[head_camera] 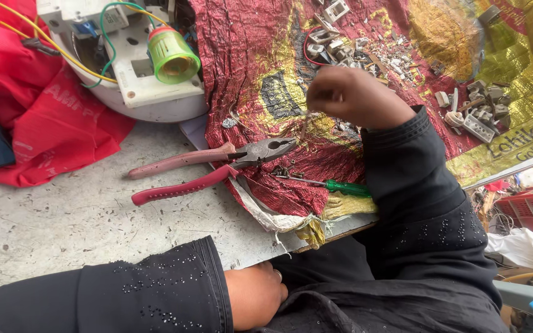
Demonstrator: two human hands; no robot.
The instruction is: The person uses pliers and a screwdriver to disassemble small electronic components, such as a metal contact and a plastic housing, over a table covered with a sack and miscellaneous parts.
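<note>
The right hand [350, 95] hovers over the crumpled red and gold sack [266, 68], fingers curled together and pinching a thin, small rod-like piece [304, 126] that hangs down from the fingertips; what it is cannot be told. At 7 o'clock from that hand lie the red-handled pliers [217, 166], jaws on the sack's edge, handles spread on the bare grey table [81, 228]. A green-handled screwdriver [334, 185] lies at 6 o'clock, near the sack's frayed near edge. Small white plastic parts [473, 111] are scattered at 3 o'clock and 12 o'clock. A white housing with a green lamp holder [171, 55] sits at 10 o'clock. The left hand [254, 296] rests at the table's near edge, fingers tucked under and hidden. Open table lies at 8 o'clock.
</note>
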